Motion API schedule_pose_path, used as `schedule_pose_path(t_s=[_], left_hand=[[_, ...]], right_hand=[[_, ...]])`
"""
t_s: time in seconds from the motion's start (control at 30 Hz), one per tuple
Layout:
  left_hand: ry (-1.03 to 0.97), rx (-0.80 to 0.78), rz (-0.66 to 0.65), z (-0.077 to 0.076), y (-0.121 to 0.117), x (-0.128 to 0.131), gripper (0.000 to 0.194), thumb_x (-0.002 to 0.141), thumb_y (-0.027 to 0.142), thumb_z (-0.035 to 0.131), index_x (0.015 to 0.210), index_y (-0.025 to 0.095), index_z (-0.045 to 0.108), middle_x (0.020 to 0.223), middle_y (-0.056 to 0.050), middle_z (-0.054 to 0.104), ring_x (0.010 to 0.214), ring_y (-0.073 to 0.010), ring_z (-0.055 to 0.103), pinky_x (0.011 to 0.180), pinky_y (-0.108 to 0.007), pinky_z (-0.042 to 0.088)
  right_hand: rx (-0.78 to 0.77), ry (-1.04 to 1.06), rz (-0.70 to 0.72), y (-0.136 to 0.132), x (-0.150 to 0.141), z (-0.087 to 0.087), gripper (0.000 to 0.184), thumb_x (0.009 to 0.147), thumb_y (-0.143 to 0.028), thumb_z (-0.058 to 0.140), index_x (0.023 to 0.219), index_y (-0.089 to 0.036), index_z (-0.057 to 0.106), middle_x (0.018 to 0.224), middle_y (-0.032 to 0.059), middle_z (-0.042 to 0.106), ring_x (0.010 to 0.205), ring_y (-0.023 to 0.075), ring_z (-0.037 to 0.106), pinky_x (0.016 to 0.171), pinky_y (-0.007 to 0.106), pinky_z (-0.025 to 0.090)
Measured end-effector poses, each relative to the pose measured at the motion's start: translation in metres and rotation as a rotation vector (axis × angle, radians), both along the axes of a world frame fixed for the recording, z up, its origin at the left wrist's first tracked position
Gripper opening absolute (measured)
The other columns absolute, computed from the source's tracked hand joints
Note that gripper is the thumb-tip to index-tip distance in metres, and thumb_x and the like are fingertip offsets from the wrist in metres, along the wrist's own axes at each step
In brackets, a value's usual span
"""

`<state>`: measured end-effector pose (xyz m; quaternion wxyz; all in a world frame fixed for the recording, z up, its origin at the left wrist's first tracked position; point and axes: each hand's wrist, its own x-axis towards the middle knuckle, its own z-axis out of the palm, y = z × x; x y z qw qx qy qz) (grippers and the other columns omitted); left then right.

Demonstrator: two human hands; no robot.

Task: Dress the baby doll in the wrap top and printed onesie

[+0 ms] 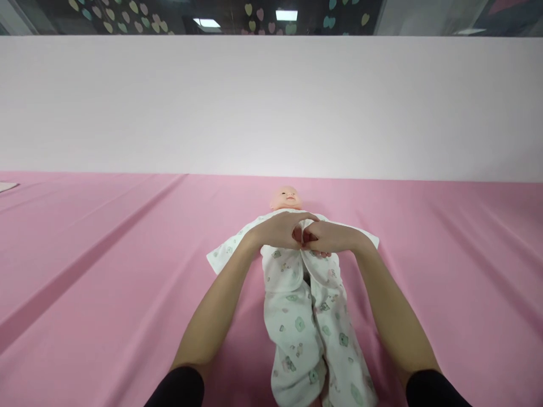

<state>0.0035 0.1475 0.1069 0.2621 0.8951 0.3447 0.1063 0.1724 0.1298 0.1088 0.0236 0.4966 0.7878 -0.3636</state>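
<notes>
A baby doll (pixel 285 198) lies on its back, head away from me, dressed in a white printed top (pixel 282 271) and matching pants (pixel 297 322). Both of my hands meet over the doll's chest at the top's front opening. My left hand (pixel 282 229) has its fingers curled in a pinch on the front edge of the top. Close against it, my right hand (pixel 328 234) is closed on the other front edge, fingers bent. Below the hands the two front flaps hang slightly apart. The sleeves spread out to both sides. My fingertips are partly hidden.
A pink sheet (pixel 127 271) with long creases covers the surface under the doll. Behind it stands a plain white wall (pixel 271 107), with dark glass and heart-shaped stickers (pixel 248 9) above. The corner of a pale flat item (pixel 7 186) shows at the far left.
</notes>
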Motion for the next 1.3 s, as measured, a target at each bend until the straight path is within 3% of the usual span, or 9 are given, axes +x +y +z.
schedule_pose_path(t_s=[0.13, 0.37, 0.6, 0.83, 1.1, 1.3], left_hand=[[-0.013, -0.043, -0.002, -0.001, 0.002, -0.004, 0.066, 0.063, 0.017, 0.054, 0.127, 0.028, 0.043, 0.082, 0.002, 0.061, 0.080, -0.0165, 0.059, 0.065, -0.025, 0.041], [-0.013, -0.038, -0.015, -0.002, 0.003, -0.004, 0.067, 0.064, 0.016, 0.052, 0.129, 0.028, 0.041, 0.090, 0.000, 0.062, 0.082, -0.0166, 0.058, 0.066, -0.025, 0.042], [-0.002, -0.021, -0.031, -0.003, 0.005, -0.003, 0.057, 0.064, 0.018, 0.053, 0.120, 0.026, 0.048, 0.096, -0.001, 0.063, 0.088, -0.0184, 0.057, 0.070, -0.027, 0.041], [0.011, 0.015, -0.061, -0.009, 0.007, -0.001, 0.053, 0.064, 0.018, 0.052, 0.116, 0.024, 0.047, 0.098, -0.002, 0.063, 0.088, -0.0182, 0.058, 0.074, -0.028, 0.041], [0.006, 0.039, -0.066, -0.008, 0.005, 0.000, 0.060, 0.066, 0.018, 0.053, 0.124, 0.026, 0.041, 0.109, -0.002, 0.060, 0.099, -0.0188, 0.056, 0.079, -0.028, 0.042], [0.046, -0.021, -0.035, 0.001, 0.000, -0.003, 0.066, 0.069, 0.020, 0.050, 0.132, 0.025, 0.034, 0.104, -0.002, 0.062, 0.091, -0.0172, 0.059, 0.069, -0.025, 0.044]], right_hand=[[0.059, -0.019, 0.032, -0.002, 0.001, 0.002, 0.010, 0.070, -0.015, 0.046, 0.061, -0.017, 0.044, 0.059, 0.0003, 0.052, 0.052, 0.0096, 0.047, 0.049, 0.022, 0.035], [0.101, -0.018, 0.016, -0.001, 0.000, -0.001, 0.014, 0.068, -0.014, 0.046, 0.057, -0.017, 0.038, 0.056, -0.0015, 0.047, 0.049, 0.0082, 0.043, 0.045, 0.023, 0.029], [0.031, 0.003, -0.022, 0.000, 0.001, 0.000, 0.001, 0.068, -0.018, 0.049, 0.069, -0.018, 0.047, 0.063, -0.0004, 0.052, 0.052, 0.0107, 0.052, 0.047, 0.022, 0.038], [0.041, -0.054, -0.058, 0.000, -0.004, -0.001, 0.010, 0.062, -0.016, 0.049, 0.071, -0.015, 0.053, 0.068, 0.0032, 0.058, 0.047, 0.0107, 0.052, 0.045, 0.022, 0.040], [0.070, -0.025, -0.073, 0.001, -0.007, -0.006, 0.001, 0.059, -0.015, 0.048, 0.060, -0.015, 0.048, 0.056, 0.0006, 0.054, 0.046, 0.0116, 0.053, 0.046, 0.022, 0.042], [-0.009, 0.114, -0.045, 0.001, 0.000, 0.000, 0.007, 0.067, -0.020, 0.051, 0.062, -0.015, 0.050, 0.055, -0.0008, 0.054, 0.051, 0.0103, 0.054, 0.052, 0.021, 0.045]])
